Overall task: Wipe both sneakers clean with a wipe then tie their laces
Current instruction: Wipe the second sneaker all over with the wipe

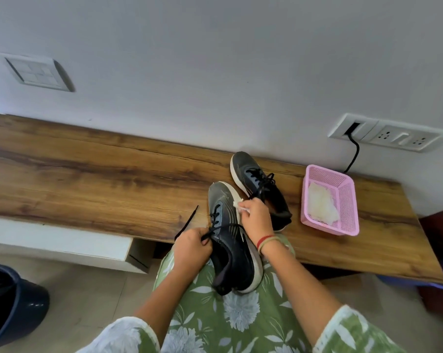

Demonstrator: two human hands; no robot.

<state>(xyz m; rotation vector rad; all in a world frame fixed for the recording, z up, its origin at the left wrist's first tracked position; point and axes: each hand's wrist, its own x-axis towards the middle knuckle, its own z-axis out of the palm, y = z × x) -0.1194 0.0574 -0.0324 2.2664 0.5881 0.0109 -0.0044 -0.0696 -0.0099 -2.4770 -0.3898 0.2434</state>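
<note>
Far left, a dark blue bin (9, 309) sits on the floor, not needed. Your left hand (192, 247) is curled tight around the near sneaker (228, 240), fingers closed over its collar and lace (187, 221), whose loose end trails onto the wooden bench (88, 174). The shoe's heel rests on your lap, toe propped on the bench edge. Your right hand (256, 216) pinches a crumpled white wipe (238, 203) between fingertips, pressed to the white midsole on the shoe's right side. Wiping step, likely early. Keep the left grip firm so the shoe doesn't roll, run the wipe along the whole sole edge, refold to a clean face (upper looks scuffed too). Second sneaker (258, 187) waits on the bench just beyond, laces loose. Right of it, a pink basket (347, 200) holds more wipes.
</note>
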